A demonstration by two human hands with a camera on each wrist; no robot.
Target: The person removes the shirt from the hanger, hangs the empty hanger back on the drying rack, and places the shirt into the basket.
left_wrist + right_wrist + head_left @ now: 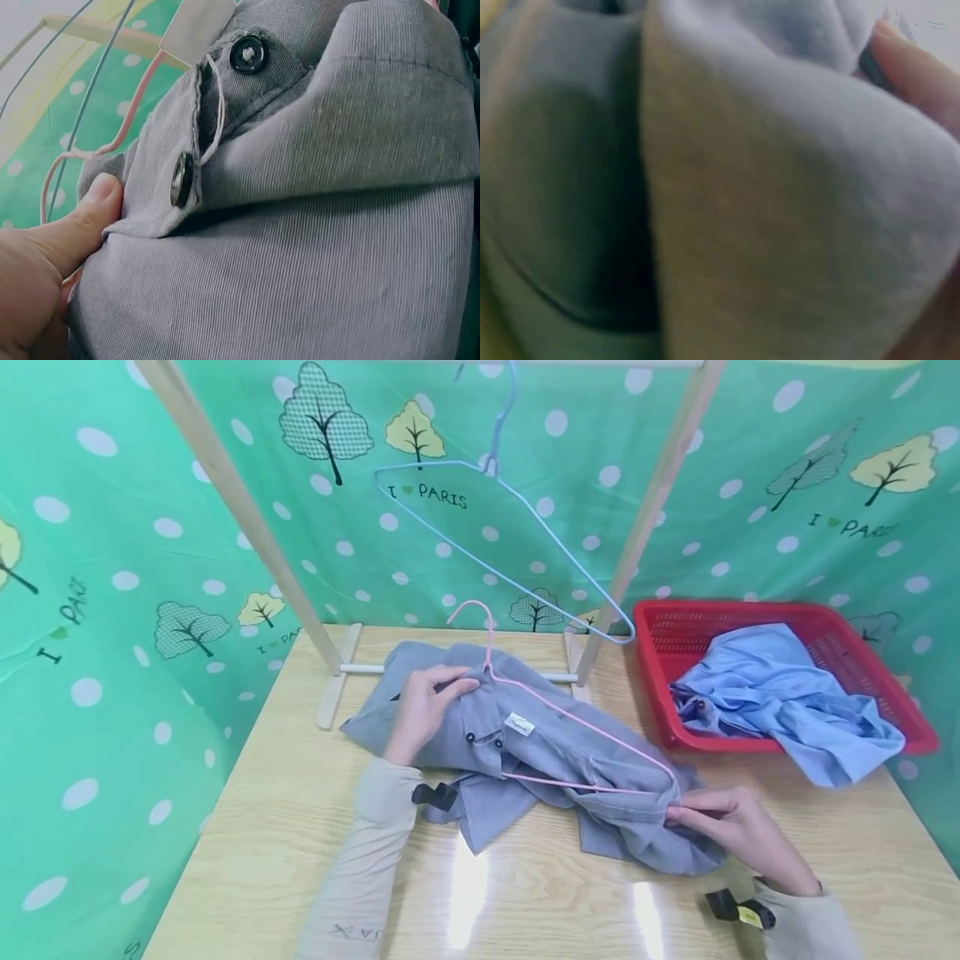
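Note:
A grey buttoned shirt (450, 727) lies bunched over the table, with a pink wire hanger (577, 718) partly inside it. The hanger's hook stands up past the collar, and its right end reaches into the shirt's right side. My left hand (422, 706) pinches the collar fabric beside the hook's base; in the left wrist view its thumb (94, 206) presses on the cloth near two dark buttons. At the hanger's right corner, my right hand (738, 827) pinches the shirt's edge. Grey cloth (757, 202) fills most of the right wrist view, hiding most of that hand.
A blue hanger (555, 535) hangs from the wooden rack (667, 477) above the shirt. To the right, a red basket (652, 693) holds a light blue garment (780, 685) that drapes over its front rim. Patterned green cloth (90, 635) covers the walls behind and left.

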